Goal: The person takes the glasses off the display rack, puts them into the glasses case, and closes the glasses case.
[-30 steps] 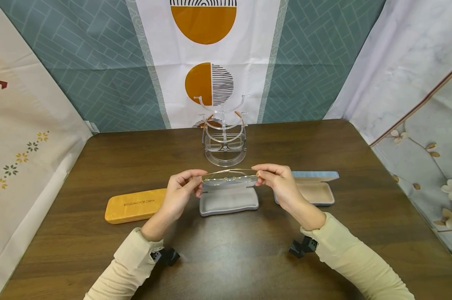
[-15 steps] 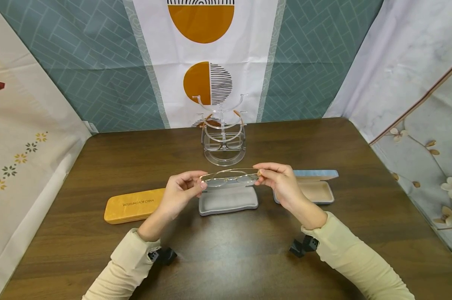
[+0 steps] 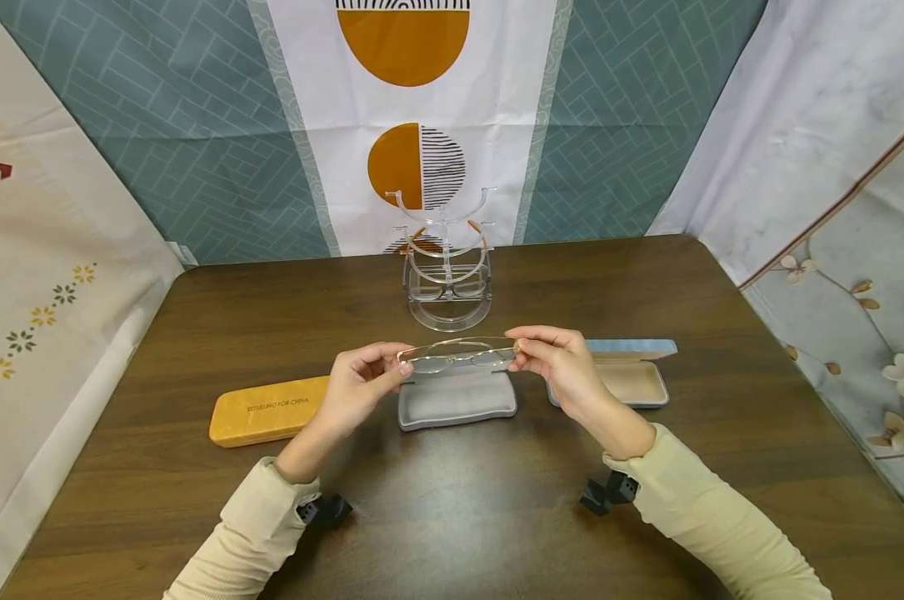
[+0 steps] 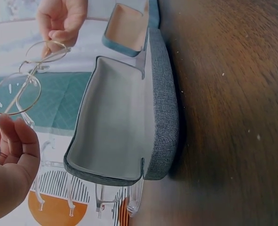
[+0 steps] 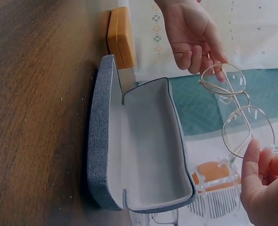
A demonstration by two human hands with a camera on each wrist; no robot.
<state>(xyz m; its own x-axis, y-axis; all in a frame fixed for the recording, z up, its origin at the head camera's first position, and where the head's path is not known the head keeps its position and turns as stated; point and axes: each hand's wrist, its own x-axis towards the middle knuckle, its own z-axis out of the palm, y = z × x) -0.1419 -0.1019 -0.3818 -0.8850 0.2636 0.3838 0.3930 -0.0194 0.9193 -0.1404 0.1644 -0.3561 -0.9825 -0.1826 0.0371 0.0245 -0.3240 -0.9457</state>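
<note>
Both hands hold a pair of thin gold-rimmed eyeglasses [image 3: 431,364] level above an open grey glasses case [image 3: 457,402]. My left hand [image 3: 356,387] pinches the left end of the frame between thumb and fingers. At the right end, the thumb and fingers of my right hand [image 3: 558,364] pinch the other corner. In the right wrist view the round lenses of the eyeglasses [image 5: 248,133] show clearly, with a slim temple crossing behind them. The grey case [image 4: 113,120] has a pale lining and a raised lid; its bare inside shows in both wrist views.
A shut yellow glasses case [image 3: 267,410] lies left, partly behind the left hand. To the right stands an open blue case [image 3: 631,383] with a beige lining. Behind, a clear tiered display stand [image 3: 449,312] bears other glasses. All are on a dark wooden table [image 3: 452,517].
The eyeglasses have tilted so their lenses show more openly. The left hand has shifted its pinch slightly, its thumb now lower on the frame's left corner. The right hand barely moves.
</note>
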